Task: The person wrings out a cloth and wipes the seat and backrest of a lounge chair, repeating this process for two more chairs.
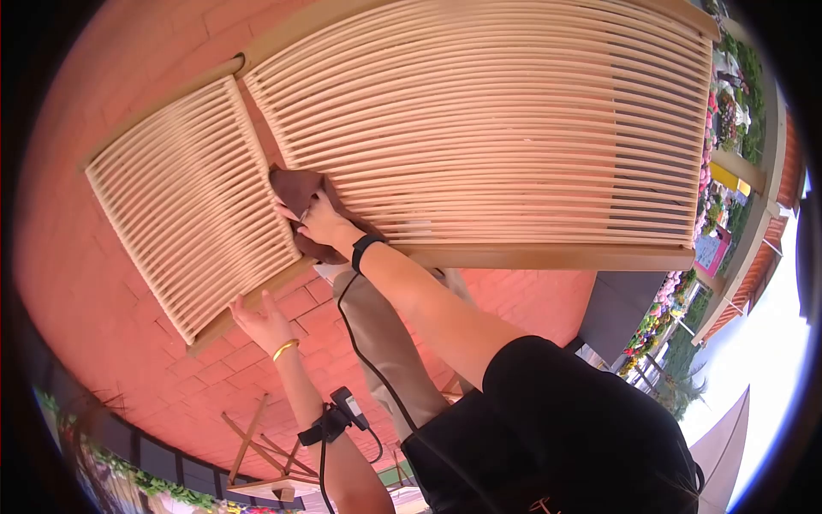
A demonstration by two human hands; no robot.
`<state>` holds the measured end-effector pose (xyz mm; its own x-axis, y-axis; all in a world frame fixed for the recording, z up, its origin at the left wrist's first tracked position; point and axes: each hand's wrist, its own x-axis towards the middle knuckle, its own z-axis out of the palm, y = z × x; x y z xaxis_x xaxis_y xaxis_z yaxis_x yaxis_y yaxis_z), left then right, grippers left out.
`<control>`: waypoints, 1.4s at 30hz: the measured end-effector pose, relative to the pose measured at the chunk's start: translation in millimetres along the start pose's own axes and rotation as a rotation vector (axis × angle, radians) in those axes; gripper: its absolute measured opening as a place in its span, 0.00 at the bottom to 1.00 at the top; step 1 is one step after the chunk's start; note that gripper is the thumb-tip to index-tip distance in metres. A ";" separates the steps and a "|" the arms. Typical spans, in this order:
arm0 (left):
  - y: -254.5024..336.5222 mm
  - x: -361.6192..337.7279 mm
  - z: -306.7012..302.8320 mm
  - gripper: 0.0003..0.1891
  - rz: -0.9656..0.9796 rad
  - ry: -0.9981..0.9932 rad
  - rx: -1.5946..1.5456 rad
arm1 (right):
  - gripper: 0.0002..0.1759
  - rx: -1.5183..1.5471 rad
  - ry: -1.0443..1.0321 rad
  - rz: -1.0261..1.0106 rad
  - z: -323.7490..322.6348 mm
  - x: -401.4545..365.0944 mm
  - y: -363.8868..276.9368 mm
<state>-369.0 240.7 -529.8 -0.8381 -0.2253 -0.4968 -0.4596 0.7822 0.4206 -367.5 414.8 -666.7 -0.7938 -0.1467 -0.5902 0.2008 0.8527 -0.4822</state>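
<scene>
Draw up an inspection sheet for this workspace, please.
Surface: pale slatted lounger with a tan frame; a gap divides its short and long sections.
Job's things: dark brown cloth, bunched at the gap.
Clutter: nothing seen on the slats besides the cloth.
Grippers: right hand has its grip on the cloth; left hand, open, by the short section's near edge.
Cables: black cable along the trousers; another hangs by the black left-wrist device.
Surroundings: red brick paving, wooden folding legs, pink flowers.

Two hands (321,224) (264,324), one brown cloth (295,188), two slatted panels (188,206) (497,128) and one gold bracelet (286,349) are visible.
</scene>
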 end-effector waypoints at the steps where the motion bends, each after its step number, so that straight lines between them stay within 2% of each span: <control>1: 3.4 13.2 -11.0 0.32 0.103 0.112 0.163 | 0.38 -0.147 -0.032 -0.136 -5.1 -7.0 2.3; 2: 10.6 27.8 -21.1 0.33 0.204 0.221 0.320 | 0.34 -0.106 -0.071 -0.163 -15.5 -19.2 11.0; 3: 15.3 45.6 -32.3 0.34 0.231 0.312 0.397 | 0.32 -0.211 0.076 -0.245 -20.0 -38.9 22.9; 4: 18.1 65.2 -45.1 0.35 0.265 0.403 0.472 | 0.31 -0.158 0.048 -0.154 -43.0 -63.2 27.0; 5: 20.8 82.2 -56.5 0.35 0.267 0.412 0.474 | 0.31 -0.150 -0.021 -0.109 -70.7 -88.9 33.9; 7: 29.0 110.0 -76.7 0.40 -0.044 0.337 0.528 | 0.33 -0.294 0.074 -0.043 -107.0 -144.4 58.2; 8: 13.9 128.2 -85.9 0.40 -0.042 0.341 0.526 | 0.35 -0.359 0.006 0.087 -138.8 -176.5 63.0; 10: -29.2 165.5 -85.5 0.45 -0.076 -0.019 -0.028 | 0.36 -0.496 -0.014 0.238 -188.4 -242.3 84.1; 11: -37.6 177.0 -85.8 0.45 -0.072 -0.011 -0.036 | 0.37 -0.602 0.097 0.296 -210.7 -273.8 88.0; 12: -43.3 186.3 -85.2 0.48 -0.106 -0.197 -0.028 | 0.37 -0.654 0.048 0.521 -231.2 -302.4 92.0; 13: -41.7 193.2 -84.3 0.50 -0.137 -0.381 -0.025 | 0.37 -0.740 0.147 0.623 -247.7 -333.5 104.4; 15: -25.0 198.6 -87.8 0.51 -0.200 -0.362 0.005 | 0.39 -0.843 0.331 0.912 -272.2 -382.9 129.0; 16: -18.9 200.5 -91.0 0.52 -0.269 -0.348 0.047 | 0.39 -0.832 0.407 1.072 -283.1 -392.5 133.2; 17: -9.6 201.7 -92.6 0.52 -0.272 -0.348 0.044 | 0.38 -0.985 0.584 1.058 -286.3 -402.9 147.6; 19: -5.3 206.1 -89.7 0.53 -0.300 -0.176 0.434 | 0.37 -1.029 0.794 1.095 -293.2 -390.8 154.4; 20: -10.9 206.6 -85.9 0.53 -0.313 -0.190 0.432 | 0.36 -0.823 0.874 1.338 -294.5 -382.4 161.2; 21: -28.1 213.8 -80.9 0.53 -0.313 -0.219 0.259 | 0.35 -0.597 0.941 1.572 -295.9 -362.1 157.8; 22: -40.7 217.8 -73.5 0.53 -0.309 -0.246 0.084 | 0.34 -0.612 1.126 1.649 -290.3 -339.9 166.6; 24: -29.4 206.2 -72.9 0.52 -0.275 -0.224 0.146 | 0.36 -0.684 1.174 1.835 -283.7 -275.1 176.4; 25: -22.7 201.2 -77.1 0.51 -0.235 -0.191 0.212 | 0.36 -0.583 1.227 1.802 -279.6 -238.2 173.8; 27: -29.4 199.3 -78.0 0.50 -0.233 -0.234 0.090 | 0.36 -0.618 1.205 1.700 -250.5 -164.8 160.5; 28: -37.7 204.1 -77.3 0.50 -0.178 -0.203 0.088 | 0.37 -0.560 1.123 1.692 -233.8 -130.5 143.5; 29: -45.3 206.7 -75.7 0.50 -0.121 -0.177 0.089 | 0.40 -0.565 0.955 1.686 -209.9 -102.7 132.2; 30: -48.5 207.6 -76.4 0.50 -0.079 -0.173 0.110 | 0.42 -0.357 0.797 1.646 -190.3 -78.3 116.7; 31: -50.4 208.0 -76.1 0.50 -0.080 -0.185 0.114 | 0.43 -0.368 0.772 1.551 -172.3 -58.8 99.5; 32: -52.7 207.5 -76.8 0.50 -0.021 -0.173 0.123 | 0.42 -0.348 0.598 1.458 -153.9 -41.6 84.1; 34: -49.8 206.8 -79.3 0.50 0.031 -0.165 0.137 | 0.40 -0.442 0.574 1.246 -125.7 -11.9 56.4; 35: -50.2 205.7 -79.2 0.50 0.027 -0.171 0.145 | 0.36 -0.324 0.529 1.129 -118.7 -2.0 44.9; 36: -49.6 205.6 -78.1 0.50 0.006 -0.153 0.141 | 0.32 -0.317 0.589 1.045 -102.0 10.2 43.7; 37: -48.8 205.3 -76.9 0.49 -0.014 -0.134 0.134 | 0.29 -0.300 0.523 1.018 -102.1 18.6 28.8; 39: -47.9 204.9 -76.4 0.49 0.025 -0.116 0.157 | 0.31 -0.273 0.365 0.768 -90.6 32.5 4.7; 40: -48.5 204.1 -75.8 0.49 0.065 -0.103 0.180 | 0.32 -0.350 0.403 0.671 -62.6 41.2 2.9; 42: -56.9 208.4 -77.4 0.48 0.038 -0.127 0.140 | 0.33 -0.373 0.347 0.620 -58.7 44.9 -4.7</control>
<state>-540.2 104.3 -598.4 -0.8062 -0.1260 -0.5781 -0.3755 0.8640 0.3353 -437.8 433.7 -652.9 -0.7464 0.5204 -0.4148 0.5070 0.8484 0.1521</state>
